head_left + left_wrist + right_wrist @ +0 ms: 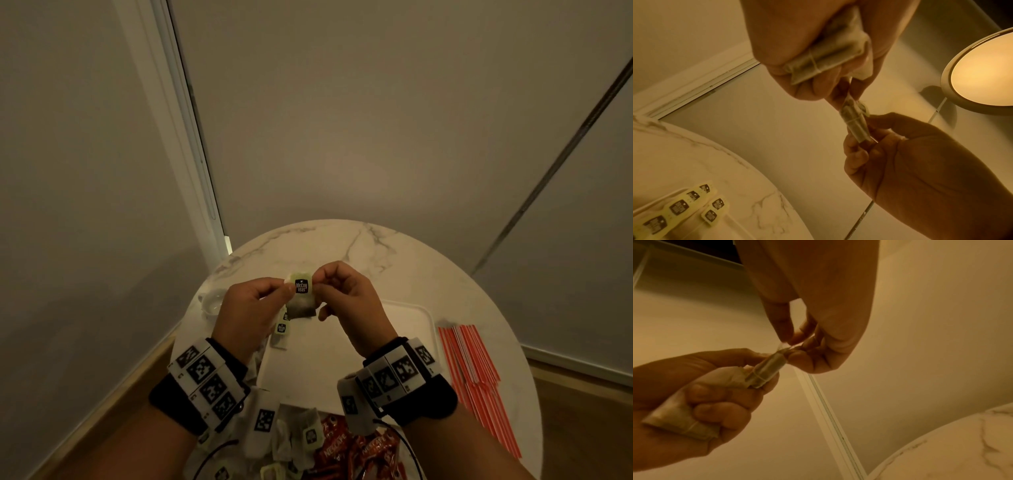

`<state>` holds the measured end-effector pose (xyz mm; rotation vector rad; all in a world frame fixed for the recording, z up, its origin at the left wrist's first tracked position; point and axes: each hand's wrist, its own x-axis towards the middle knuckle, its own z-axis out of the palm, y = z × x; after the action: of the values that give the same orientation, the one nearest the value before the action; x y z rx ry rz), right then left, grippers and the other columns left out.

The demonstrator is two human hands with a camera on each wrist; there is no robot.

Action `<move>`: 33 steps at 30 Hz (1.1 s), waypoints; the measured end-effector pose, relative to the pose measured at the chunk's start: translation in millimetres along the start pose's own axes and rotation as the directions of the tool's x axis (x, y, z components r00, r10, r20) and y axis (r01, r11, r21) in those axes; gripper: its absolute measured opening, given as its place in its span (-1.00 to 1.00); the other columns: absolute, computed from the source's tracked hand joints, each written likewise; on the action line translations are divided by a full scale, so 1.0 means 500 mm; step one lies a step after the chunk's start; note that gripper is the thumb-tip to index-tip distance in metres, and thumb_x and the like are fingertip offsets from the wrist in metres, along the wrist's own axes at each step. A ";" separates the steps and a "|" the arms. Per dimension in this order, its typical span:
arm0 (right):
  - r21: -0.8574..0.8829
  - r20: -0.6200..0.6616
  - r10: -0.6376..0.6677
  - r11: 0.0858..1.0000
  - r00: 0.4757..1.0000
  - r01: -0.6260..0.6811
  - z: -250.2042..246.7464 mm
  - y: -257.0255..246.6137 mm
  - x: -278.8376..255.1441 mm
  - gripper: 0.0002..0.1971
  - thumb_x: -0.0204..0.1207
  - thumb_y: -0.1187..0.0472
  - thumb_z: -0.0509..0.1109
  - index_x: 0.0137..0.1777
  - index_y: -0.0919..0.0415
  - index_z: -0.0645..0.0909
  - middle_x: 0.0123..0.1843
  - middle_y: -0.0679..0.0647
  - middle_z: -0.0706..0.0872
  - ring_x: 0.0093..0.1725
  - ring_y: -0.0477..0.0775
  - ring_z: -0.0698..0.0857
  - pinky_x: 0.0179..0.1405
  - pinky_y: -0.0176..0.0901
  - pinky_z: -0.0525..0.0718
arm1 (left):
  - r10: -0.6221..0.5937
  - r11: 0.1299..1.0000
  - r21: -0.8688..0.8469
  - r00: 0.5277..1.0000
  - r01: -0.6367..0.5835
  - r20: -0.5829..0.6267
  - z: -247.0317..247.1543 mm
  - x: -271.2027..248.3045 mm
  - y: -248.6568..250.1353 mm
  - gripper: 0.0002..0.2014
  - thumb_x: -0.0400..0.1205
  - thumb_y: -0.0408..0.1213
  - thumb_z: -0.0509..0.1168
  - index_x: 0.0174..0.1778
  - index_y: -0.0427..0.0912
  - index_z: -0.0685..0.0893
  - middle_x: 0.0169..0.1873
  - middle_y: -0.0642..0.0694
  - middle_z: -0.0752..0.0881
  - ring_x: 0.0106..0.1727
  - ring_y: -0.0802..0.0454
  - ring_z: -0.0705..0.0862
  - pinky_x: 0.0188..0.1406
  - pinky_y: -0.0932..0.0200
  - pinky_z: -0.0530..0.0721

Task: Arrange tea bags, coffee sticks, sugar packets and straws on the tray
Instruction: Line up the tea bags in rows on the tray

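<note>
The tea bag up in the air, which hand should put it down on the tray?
Probably the right hand. It pinches the tea bag and holds nothing else, over the tray. The left hand also grips another bag.

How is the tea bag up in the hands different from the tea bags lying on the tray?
The held tea bag hangs in the air, pinched by both hands; the tray tea bags lie flat in rows. The held one is alone; those lie side by side. Both carry the same black-labelled tags.
</note>
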<state>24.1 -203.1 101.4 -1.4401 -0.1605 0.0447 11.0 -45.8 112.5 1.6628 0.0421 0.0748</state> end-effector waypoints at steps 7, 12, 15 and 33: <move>-0.175 -0.008 0.121 0.977 0.993 -0.121 -0.005 0.039 0.026 -0.90 0.50 0.43 0.45 -0.01 0.39 0.68 -0.28 0.21 0.73 -0.36 -0.03 0.65 -0.47 -0.24 0.59 | -0.083 0.996 0.037 0.987 0.079 0.134 -0.001 0.021 -0.043 -0.92 0.59 -0.27 0.38 -0.14 -0.19 0.75 -0.36 -0.03 0.80 -0.58 0.24 0.61 -0.56 0.37 0.50; -0.149 -0.126 0.253 0.951 0.959 -0.270 -0.008 0.113 0.037 -0.91 0.43 0.45 0.48 -0.18 0.29 0.67 -0.31 0.20 0.70 -0.38 0.02 0.59 -0.53 -0.23 0.53 | -0.281 0.958 0.101 0.952 0.270 0.119 0.015 0.035 -0.127 -0.94 0.56 -0.26 0.42 -0.20 -0.15 0.73 -0.28 -0.19 0.82 -0.62 0.09 0.40 -0.66 0.27 0.34; -0.099 -0.158 0.345 0.927 0.925 -0.363 -0.016 0.156 0.040 -0.90 0.44 0.46 0.47 -0.19 0.28 0.64 -0.24 0.19 0.73 -0.34 0.05 0.64 -0.52 -0.20 0.57 | -0.418 0.908 0.068 0.903 0.413 0.100 0.029 0.039 -0.177 -0.86 0.48 -0.18 0.48 -0.13 -0.13 0.75 -0.24 -0.19 0.80 -0.54 0.01 0.43 -0.64 0.24 0.36; -0.174 -0.242 0.546 0.789 0.802 -0.590 -0.035 0.300 0.114 -0.89 0.50 0.38 0.43 -0.19 0.18 0.70 -0.32 0.14 0.69 -0.36 0.02 0.63 -0.51 -0.17 0.59 | -0.525 0.842 0.211 0.844 0.496 0.113 0.044 0.087 -0.312 -0.82 0.56 -0.21 0.42 0.03 -0.06 0.60 -0.08 0.03 0.75 -0.23 0.04 0.69 -0.58 0.29 0.48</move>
<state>92.7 -193.6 -44.2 -1.6859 0.4460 0.4059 58.7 -49.9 -43.7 1.7752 0.3768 -0.4911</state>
